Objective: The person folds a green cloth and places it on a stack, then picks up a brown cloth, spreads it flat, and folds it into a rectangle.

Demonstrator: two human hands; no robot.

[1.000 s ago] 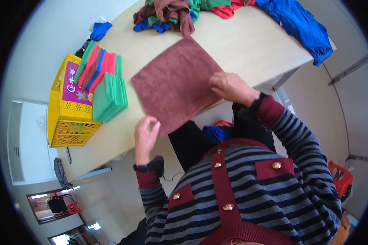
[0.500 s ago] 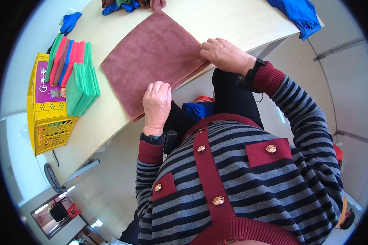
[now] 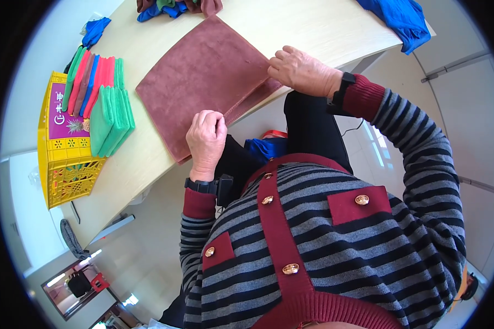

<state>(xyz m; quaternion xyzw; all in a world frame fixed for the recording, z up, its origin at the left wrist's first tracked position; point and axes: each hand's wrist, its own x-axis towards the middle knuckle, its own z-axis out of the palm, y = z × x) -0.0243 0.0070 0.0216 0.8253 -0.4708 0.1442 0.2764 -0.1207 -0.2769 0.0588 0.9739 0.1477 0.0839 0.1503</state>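
A brown towel (image 3: 203, 82), doubled over, lies flat on the table with its near edge along the table's front edge. My left hand (image 3: 207, 140) pinches the upper layer at that near edge, fingers closed. At the towel's right corner, my right hand (image 3: 299, 68) grips the same layer between thumb and fingers. Between the hands the upper layer is lifted a little, and a strip of the lower layer shows beneath it. The fingertips of both hands are partly hidden by the knuckles.
Left of the towel stands a yellow plastic basket (image 3: 68, 183), with folded green towels (image 3: 111, 120) and several red, brown and blue ones leaning on it. Crumpled cloths (image 3: 175, 8) lie at the table's far side. A blue cloth (image 3: 398, 22) hangs over the right edge.
The towel's upper near edge has shifted slightly away from me, baring more of the lower layer at right. My left hand has moved slightly left; both hands keep their grip.
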